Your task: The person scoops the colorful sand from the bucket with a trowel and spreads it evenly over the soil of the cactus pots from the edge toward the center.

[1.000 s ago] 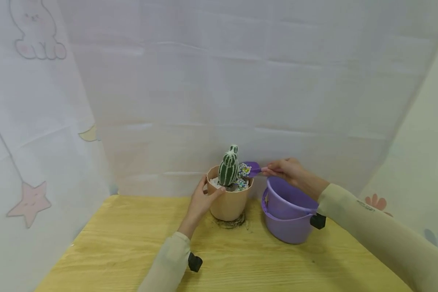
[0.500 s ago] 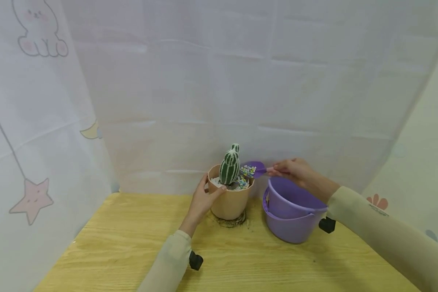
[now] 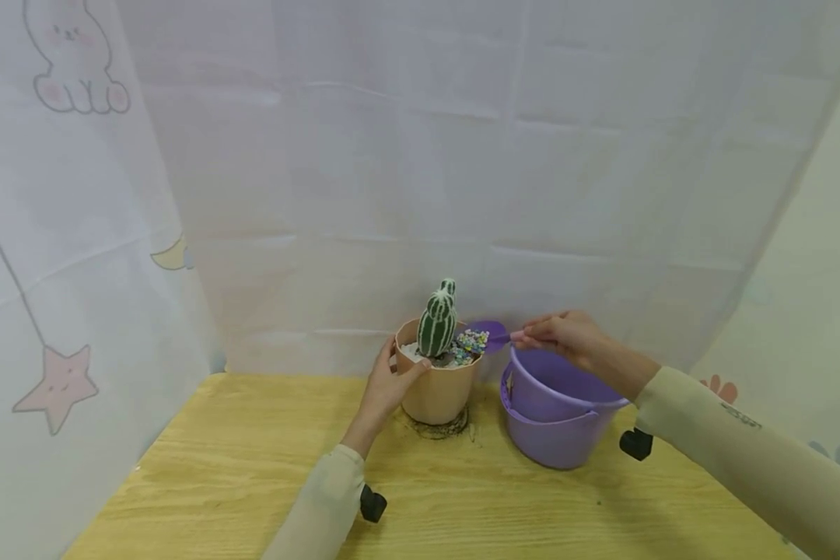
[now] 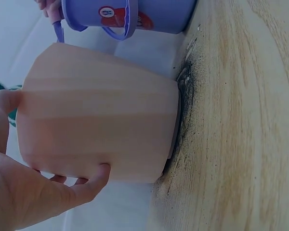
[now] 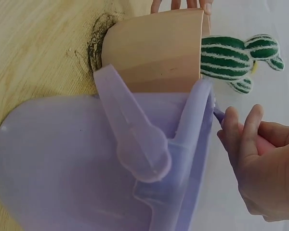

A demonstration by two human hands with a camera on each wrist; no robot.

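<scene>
You were tipping beads (image 3: 470, 341) into the pot (image 3: 437, 389): left hand (image 3: 385, 386) gripped pot, right hand (image 3: 561, 333) fingers pinched scoop (image 3: 491, 334); next needed a refill from the bucket (image 3: 556, 412) beside the pot.

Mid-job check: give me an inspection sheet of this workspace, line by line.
Surface: wooden table, dark soil smudge round the pot's base.
Job's things: tan pot holding a cactus and coloured pebbles; purple scoop at its rim; purple bucket beside it.
Clutter: nothing seen.
Hands: left hand grips the pot's side; right hand pinches the scoop's handle.
Cables: nothing seen.
Surroundings: white curtain with cartoon prints.
</scene>
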